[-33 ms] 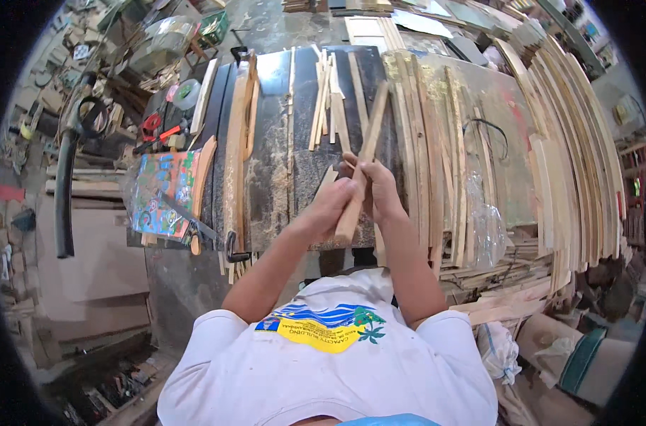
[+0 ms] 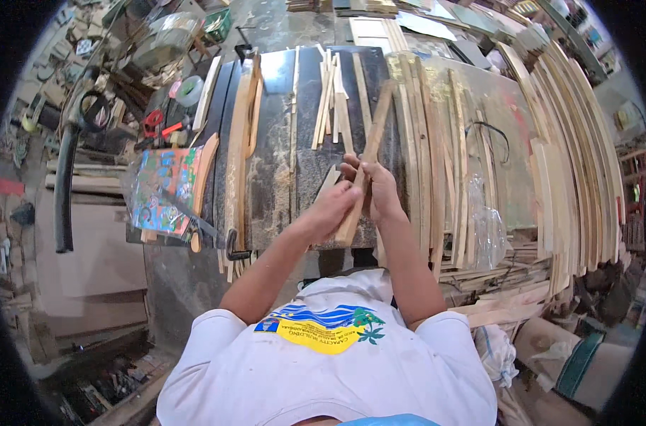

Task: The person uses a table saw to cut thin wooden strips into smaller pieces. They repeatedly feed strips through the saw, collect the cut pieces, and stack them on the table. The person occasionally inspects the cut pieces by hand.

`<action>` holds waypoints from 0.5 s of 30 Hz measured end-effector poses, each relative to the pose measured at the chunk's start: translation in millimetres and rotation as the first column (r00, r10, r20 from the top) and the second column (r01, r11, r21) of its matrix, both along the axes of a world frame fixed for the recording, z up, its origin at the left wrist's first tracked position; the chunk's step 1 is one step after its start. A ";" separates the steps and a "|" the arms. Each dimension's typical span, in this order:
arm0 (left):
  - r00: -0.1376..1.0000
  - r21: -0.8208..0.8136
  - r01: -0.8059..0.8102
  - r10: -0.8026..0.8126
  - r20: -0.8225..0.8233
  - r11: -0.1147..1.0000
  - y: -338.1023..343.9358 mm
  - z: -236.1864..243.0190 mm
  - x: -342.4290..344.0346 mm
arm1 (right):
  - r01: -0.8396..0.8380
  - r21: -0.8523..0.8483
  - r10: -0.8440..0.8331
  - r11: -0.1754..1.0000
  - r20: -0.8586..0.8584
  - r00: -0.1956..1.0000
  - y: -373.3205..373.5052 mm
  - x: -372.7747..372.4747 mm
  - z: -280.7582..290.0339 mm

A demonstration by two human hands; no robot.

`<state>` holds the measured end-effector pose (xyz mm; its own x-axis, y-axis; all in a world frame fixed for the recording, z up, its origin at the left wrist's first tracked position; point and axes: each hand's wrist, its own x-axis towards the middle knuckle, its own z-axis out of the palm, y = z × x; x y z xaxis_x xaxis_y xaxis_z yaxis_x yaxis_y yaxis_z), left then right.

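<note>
A pale wooden strip (image 2: 377,124) slants up and away from me over the dark workbench (image 2: 273,153), its near end pointing at my chest. My right hand (image 2: 382,190) is wrapped around the strip's middle from the right. On its other side, my left hand (image 2: 333,209) has curled fingers, with the thumb against the strip's left edge. Part of the left fingers is hidden. Beyond the hands, several thin wood strips (image 2: 326,103) lie in a loose bunch on the bench. A short light piece of wood (image 2: 329,179) shows just behind my left hand.
Left on the bench are a long board (image 2: 236,163), a handsaw (image 2: 189,213), a colourful printed sheet (image 2: 160,188) and a clamp (image 2: 236,247). Long battens (image 2: 417,156) and clear plastic wrap (image 2: 486,231) lie right. Boards (image 2: 578,156) are stacked far right. A black hose (image 2: 64,184) hangs left.
My left thumb and hand have shifted slightly right and down along the strip. The held strip seems turned a little, and the view has tilted slightly. My right hand keeps its hold.
</note>
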<state>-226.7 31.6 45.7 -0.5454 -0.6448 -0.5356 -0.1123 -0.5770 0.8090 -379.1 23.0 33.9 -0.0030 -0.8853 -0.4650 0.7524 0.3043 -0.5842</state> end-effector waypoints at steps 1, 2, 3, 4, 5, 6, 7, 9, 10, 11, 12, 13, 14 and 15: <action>0.999 -0.097 0.035 -0.034 0.019 0.995 4.7 -0.7 8.6 | 0.043 0.086 -0.041 0.995 -0.020 0.999 0.4 8.3 3.6; 0.997 -0.192 0.071 -0.064 0.043 0.979 12.9 -1.3 22.4 | 0.064 0.047 -0.064 0.997 0.014 0.998 -1.4 13.5 -2.2; 0.993 -0.284 0.108 -0.092 0.070 0.953 23.4 -1.7 38.4 | 0.085 0.008 -0.086 0.996 0.049 0.995 -6.4 18.1 -12.4; 0.988 -0.373 0.148 -0.118 0.104 0.916 33.2 -2.2 53.8 | 0.110 -0.030 -0.107 0.993 0.088 0.990 -13.2 23.0 -18.4; 0.993 -0.403 0.121 -0.108 0.055 0.907 46.9 5.6 65.6 | 0.110 -0.082 -0.098 0.990 0.136 0.986 -19.3 24.6 -17.5; 0.990 -0.398 0.143 -0.124 0.073 0.906 58.5 15.9 78.4 | 0.138 -0.130 -0.109 0.982 0.208 0.972 -25.7 25.8 -16.1; 0.986 -0.395 0.162 -0.140 0.085 0.904 70.1 26.1 90.3 | 0.168 -0.177 -0.115 0.970 0.274 0.955 -31.1 25.2 -13.6; 0.990 -0.395 0.133 -0.107 0.087 0.909 98.9 25.7 113.3 | 0.166 -0.248 -0.075 0.954 0.340 0.938 -38.7 33.6 -2.8; 0.989 -0.411 0.144 -0.116 0.091 0.900 109.4 27.1 123.8 | 0.145 -0.278 -0.045 0.949 0.337 0.941 -40.7 39.0 4.2; 0.988 -0.426 0.154 -0.124 0.097 0.891 119.8 33.2 135.7 | 0.122 -0.307 -0.013 0.944 0.335 0.942 -42.2 44.6 10.8; 0.986 -0.441 0.164 -0.131 0.104 0.882 130.8 36.0 148.0 | 0.128 -0.294 -0.024 0.947 0.332 0.943 -43.9 47.8 18.9; 0.989 -0.419 0.146 -0.125 0.078 0.896 143.6 25.2 162.2 | 0.129 -0.285 -0.029 0.950 0.331 0.943 -46.4 51.5 27.3; 0.991 -0.400 0.134 -0.115 0.072 0.907 155.2 25.5 177.5 | 0.127 -0.274 -0.029 0.953 0.335 0.942 -49.8 57.0 31.6; 0.992 -0.381 0.121 -0.104 0.065 0.917 166.5 26.3 192.1 | 0.139 -0.273 -0.041 0.952 0.337 0.940 -51.3 62.3 32.9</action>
<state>-34.6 198.1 72.0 -0.6089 -0.7407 -0.2838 -0.1972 -0.2052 0.9586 -316.8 -28.4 66.8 0.0185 -0.9838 -0.1786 0.9311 0.0820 -0.3555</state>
